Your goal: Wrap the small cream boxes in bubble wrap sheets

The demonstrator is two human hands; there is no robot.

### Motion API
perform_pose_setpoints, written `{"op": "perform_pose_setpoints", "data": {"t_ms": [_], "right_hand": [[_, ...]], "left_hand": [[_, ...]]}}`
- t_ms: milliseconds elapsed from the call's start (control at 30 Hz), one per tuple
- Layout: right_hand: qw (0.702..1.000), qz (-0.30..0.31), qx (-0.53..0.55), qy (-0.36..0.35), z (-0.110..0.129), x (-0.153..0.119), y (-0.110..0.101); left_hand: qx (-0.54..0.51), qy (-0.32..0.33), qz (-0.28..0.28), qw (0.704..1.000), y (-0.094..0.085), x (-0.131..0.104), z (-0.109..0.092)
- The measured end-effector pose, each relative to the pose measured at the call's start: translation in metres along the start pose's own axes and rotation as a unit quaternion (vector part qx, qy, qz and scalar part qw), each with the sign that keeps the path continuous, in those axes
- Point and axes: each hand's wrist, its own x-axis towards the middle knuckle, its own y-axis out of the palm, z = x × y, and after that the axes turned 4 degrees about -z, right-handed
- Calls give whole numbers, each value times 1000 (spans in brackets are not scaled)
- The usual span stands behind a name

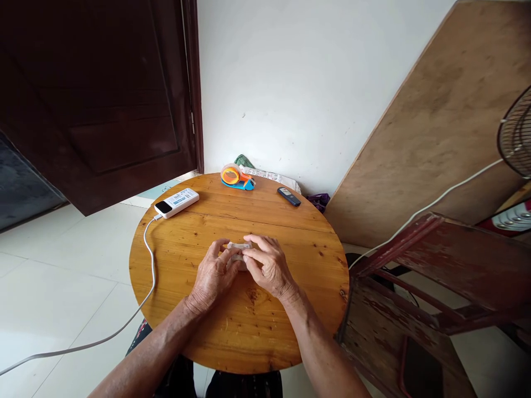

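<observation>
Over the middle of the round wooden table [199, 232], both hands meet around a small, pale, box-like object [239, 245]. Its exact kind cannot be made out, since fingers cover much of it. My left hand [213, 275] grips its left side with bent fingers, the thumb close to the near edge. From the right, my right hand [270, 266] has its thumb and fingertips on the same object, the index finger over its top.
A white power bank [178, 202] with a grey cable [152, 265] lies on the left. Towards the back are an orange-and-blue tape dispenser [237, 178] and a dark handheld device [289, 196]. A wooden chair [415, 309] holding a phone [421, 367] stands to the right.
</observation>
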Motion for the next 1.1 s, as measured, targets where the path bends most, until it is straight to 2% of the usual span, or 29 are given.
{"op": "perform_pose_setpoints", "data": {"t_ms": [167,300,367,500,700,867,967,1100], "right_hand": [[1000,12,-2,-19,4,1,-1],[997,-28,53,46,-1,-1,1],[996,-21,58,59,-3,-1,2],[999,19,16,28,-2,-1,3],[999,-10,-42,-25,5,1,1],[997,6,-55,-50,7,1,0],[998,-4,-40,-46,5,1,2],[999,-47,9,1,1,-2,5]], "left_hand": [[2,-1,-2,1000,0,0,-1],[2,24,-14,1000,1,-1,-1],[6,35,-21,999,1,-1,0],[19,48,-38,998,3,-1,2],[38,47,-42,997,2,-1,2],[41,66,-52,996,1,-2,0],[46,80,-56,994,1,-3,1],[54,81,-61,993,2,-3,2]]}}
